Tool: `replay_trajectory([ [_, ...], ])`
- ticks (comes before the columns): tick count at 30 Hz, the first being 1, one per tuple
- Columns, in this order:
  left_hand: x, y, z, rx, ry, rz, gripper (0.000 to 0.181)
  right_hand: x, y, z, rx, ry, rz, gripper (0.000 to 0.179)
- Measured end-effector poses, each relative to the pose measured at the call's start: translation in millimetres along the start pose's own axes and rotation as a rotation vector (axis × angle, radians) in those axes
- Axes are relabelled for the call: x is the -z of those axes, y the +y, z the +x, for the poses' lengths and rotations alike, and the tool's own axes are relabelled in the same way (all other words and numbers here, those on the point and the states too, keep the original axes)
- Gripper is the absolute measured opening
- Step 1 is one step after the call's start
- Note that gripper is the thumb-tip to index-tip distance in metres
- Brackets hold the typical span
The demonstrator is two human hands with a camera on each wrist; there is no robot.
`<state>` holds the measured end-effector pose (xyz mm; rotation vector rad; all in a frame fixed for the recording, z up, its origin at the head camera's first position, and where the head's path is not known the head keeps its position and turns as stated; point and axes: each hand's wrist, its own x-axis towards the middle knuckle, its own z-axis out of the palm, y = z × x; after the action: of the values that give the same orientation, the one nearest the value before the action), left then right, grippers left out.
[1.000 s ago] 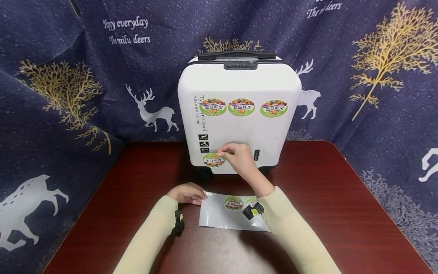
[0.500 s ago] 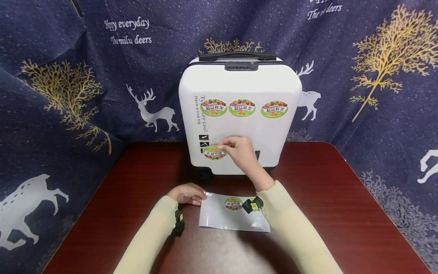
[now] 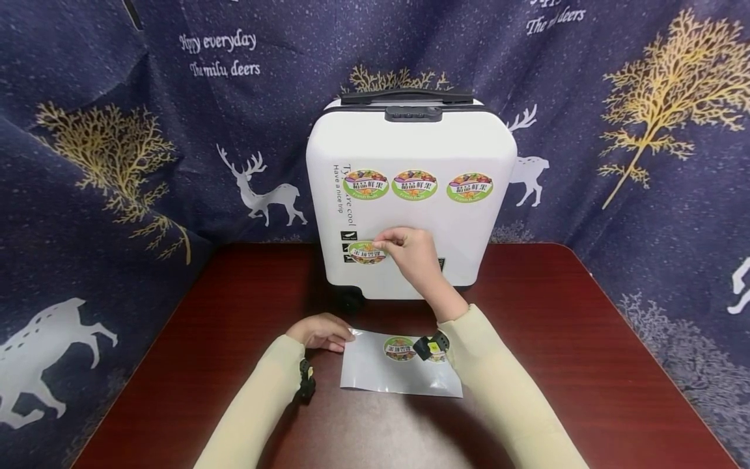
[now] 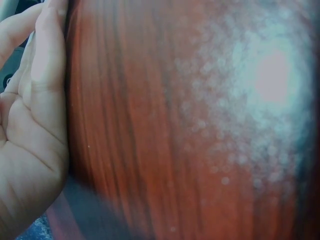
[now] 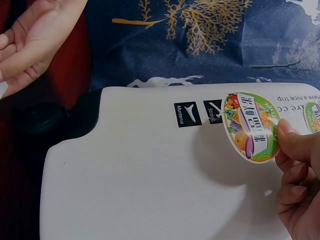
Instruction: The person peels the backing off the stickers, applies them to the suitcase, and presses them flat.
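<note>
Light is fairly even in the head view, soft shadows darken the white hard-shell suitcase (image 5: pixel 150 170), and white glare blots the glossy red-brown wooden table (image 4: pixel 150 125) in the blurred left wrist view.

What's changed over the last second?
The right hand has moved up the front of the suitcase, carrying its pinched sticker from below the black icons to partly over them. Nothing visibly released or newly grasped. The left hand remains at the sheet's upper left corner, and the three upper stickers stay in their row.
</note>
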<state>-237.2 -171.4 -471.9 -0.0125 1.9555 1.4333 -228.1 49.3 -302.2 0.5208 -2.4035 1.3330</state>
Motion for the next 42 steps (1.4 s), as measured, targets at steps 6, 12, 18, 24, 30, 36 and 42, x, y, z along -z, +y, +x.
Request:
replay_trajectory([
  [6, -0.6, -0.1, -0.1, 0.004, -0.001, -0.002, 0.026, -1, -1, 1.6, 0.017, 0.038, -0.005, 0.013],
  [12, -1.0, 1.5, -1.5, -0.001, 0.000, 0.006, 0.026, -2, -4, 4.8, 0.044, 0.077, -0.036, 0.014],
  [18, -0.2, 0.5, -1.6, -0.003, 0.002, 0.004, 0.026, -5, -7, 6.4, 0.088, 0.105, -0.055, 0.014],
  [24, 1.2, -1.5, 1.1, 0.000, 0.002, -0.003, 0.024, -9, -6, 5.9, 0.134, 0.144, -0.101, 0.014],
  [30, 1.4, -2.7, 1.5, -0.008, -0.004, -0.015, 0.019, -12, -4, 4.3, 0.212, 0.212, -0.174, 0.014],
  [36, 0.2, -1.9, 0.3, -0.008, -0.007, -0.019, 0.018, -15, -3, 2.2, 0.235, 0.264, -0.197, 0.014],
  [42, -0.1, -2.0, 0.1, -0.008, 0.001, -0.017, 0.020, -20, -2, 2.4, 0.251, 0.334, -0.241, 0.013],
])
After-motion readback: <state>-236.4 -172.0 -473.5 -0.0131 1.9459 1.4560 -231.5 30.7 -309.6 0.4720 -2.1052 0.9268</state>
